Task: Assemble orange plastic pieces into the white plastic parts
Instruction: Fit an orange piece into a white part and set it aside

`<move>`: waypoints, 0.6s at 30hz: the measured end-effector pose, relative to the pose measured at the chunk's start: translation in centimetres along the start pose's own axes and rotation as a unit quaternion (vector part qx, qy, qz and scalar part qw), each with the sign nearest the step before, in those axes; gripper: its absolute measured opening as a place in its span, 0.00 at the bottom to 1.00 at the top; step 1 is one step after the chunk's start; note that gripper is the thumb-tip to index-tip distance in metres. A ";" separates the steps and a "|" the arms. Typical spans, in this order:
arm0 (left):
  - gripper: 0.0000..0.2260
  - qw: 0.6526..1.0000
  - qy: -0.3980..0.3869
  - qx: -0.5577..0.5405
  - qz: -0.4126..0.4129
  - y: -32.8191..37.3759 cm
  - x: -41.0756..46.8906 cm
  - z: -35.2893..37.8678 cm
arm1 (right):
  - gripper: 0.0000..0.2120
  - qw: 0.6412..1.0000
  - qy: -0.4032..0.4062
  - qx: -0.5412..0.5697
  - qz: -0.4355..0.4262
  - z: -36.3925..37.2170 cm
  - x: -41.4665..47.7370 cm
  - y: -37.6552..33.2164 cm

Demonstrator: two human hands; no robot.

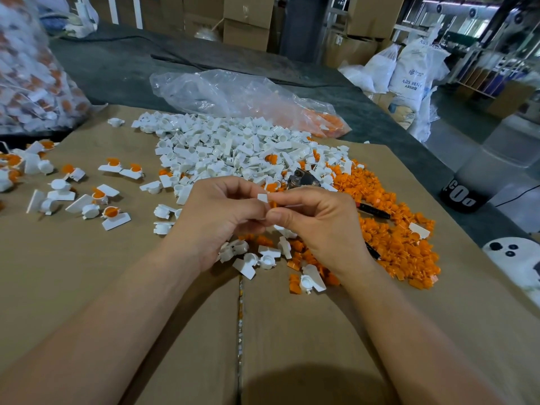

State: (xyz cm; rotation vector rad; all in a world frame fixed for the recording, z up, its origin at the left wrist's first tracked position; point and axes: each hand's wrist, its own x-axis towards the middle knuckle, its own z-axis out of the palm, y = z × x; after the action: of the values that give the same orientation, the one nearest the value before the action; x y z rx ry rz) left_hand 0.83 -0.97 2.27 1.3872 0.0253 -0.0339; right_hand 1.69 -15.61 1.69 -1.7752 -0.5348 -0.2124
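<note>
My left hand and my right hand meet above the cardboard in the middle of the view. Between their fingertips sit a small white plastic part and an orange plastic piece, pressed together; most of both is hidden by my fingers. My left hand pinches the white part and my right hand pinches the orange piece. A heap of loose white parts lies behind my hands. A spread of orange pieces lies to the right.
Joined white-and-orange parts are scattered at the left on the cardboard sheet. A full clear bag stands far left, and a nearly flat plastic bag lies behind the heap. A metal tool and black pens sit among the pieces.
</note>
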 end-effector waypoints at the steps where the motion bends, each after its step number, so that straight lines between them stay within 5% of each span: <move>1: 0.10 1.000 0.001 0.005 0.000 0.0 0.0 0.0 | 0.11 1.000 -0.005 0.002 -0.002 0.0 0.0 0.0; 10: 0.05 0.996 -0.005 -0.068 -0.052 0.2 0.4 -0.4 | 0.18 0.998 -0.052 0.027 0.007 -0.3 0.1 0.0; 18: 0.12 0.996 0.000 -0.066 -0.068 0.4 0.4 -0.6 | 0.20 0.998 -0.058 -0.002 0.009 -0.4 0.2 0.3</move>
State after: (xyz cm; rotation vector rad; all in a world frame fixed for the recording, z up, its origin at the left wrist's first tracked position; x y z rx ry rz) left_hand 1.23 -0.32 2.50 1.2521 0.1204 -0.1425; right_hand 2.10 -16.05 1.61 -1.8041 -0.6006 -0.0991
